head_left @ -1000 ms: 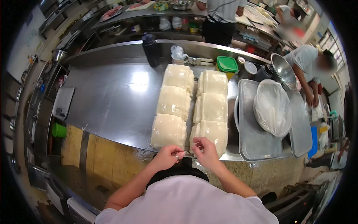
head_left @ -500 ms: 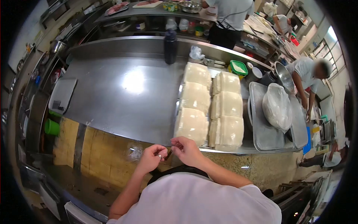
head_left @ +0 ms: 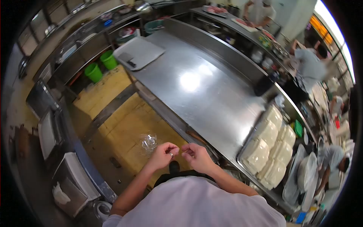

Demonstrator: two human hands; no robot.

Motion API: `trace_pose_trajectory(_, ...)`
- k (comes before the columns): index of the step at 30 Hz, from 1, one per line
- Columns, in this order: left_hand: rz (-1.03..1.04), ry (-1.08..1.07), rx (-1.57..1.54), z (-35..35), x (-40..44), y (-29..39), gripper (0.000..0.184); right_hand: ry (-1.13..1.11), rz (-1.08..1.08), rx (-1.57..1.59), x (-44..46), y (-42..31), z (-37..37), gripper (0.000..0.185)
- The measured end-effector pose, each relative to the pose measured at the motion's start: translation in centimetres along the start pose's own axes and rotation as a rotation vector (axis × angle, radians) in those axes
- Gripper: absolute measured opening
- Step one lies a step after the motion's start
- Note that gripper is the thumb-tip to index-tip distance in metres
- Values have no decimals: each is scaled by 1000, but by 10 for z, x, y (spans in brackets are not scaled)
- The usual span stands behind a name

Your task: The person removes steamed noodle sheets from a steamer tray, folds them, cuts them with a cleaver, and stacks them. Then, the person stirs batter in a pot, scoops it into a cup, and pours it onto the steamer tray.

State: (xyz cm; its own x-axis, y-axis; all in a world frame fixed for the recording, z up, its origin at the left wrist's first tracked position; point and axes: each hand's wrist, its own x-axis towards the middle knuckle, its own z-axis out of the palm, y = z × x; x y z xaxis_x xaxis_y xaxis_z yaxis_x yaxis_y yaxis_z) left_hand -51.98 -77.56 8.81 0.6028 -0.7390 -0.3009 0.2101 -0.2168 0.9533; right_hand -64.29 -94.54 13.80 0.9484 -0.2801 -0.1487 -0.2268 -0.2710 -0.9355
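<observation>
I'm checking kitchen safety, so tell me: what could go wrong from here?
What looks like clear plastic lies on the floor close to a dark shoe; stepping on it might cause a slip.

The pale stacks sit near the front edge of the counter, so a bump could shift them.

L hand (head_left: 163, 156) & R hand (head_left: 198, 157): palms mostly hidden

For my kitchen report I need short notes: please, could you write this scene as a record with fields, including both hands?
Left hand: raised, fingers curled, ring visible; nothing seen held
Right hand: raised nearby, apart from it; nothing seen held
Steel table: pale stacks in two rows at right end, grey tray at other end
Yellowish floor: shiny patch, wet or plastic unclear
Green buckets: two, left of table
</observation>
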Motion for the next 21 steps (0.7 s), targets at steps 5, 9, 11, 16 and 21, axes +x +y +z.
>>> trace_pose_trajectory(5, -35, 191, -36, -54, -26, -3, 19, -153, -102, -49, 56, -19, 43, 29)
trace_pose_trajectory(9, -107, 332, -75, -89, -37, -5, 23, -298, -107, -71, 104, -27, 75, 28)
trace_pose_trajectory(11, -95, 399, -65, -109, -35, -13, 23, -388, -66, -68, 131, -38, 90, 28)
trace_pose_trajectory(16, -116, 566, -194, -162, -16, -10, 22, -521, -202, -63, 214, -50, 124, 26)
trace_pose_trajectory(21, -133, 727, -236, -206, 1, -10, 23, -666, -221, -147, 299, -88, 146, 25)
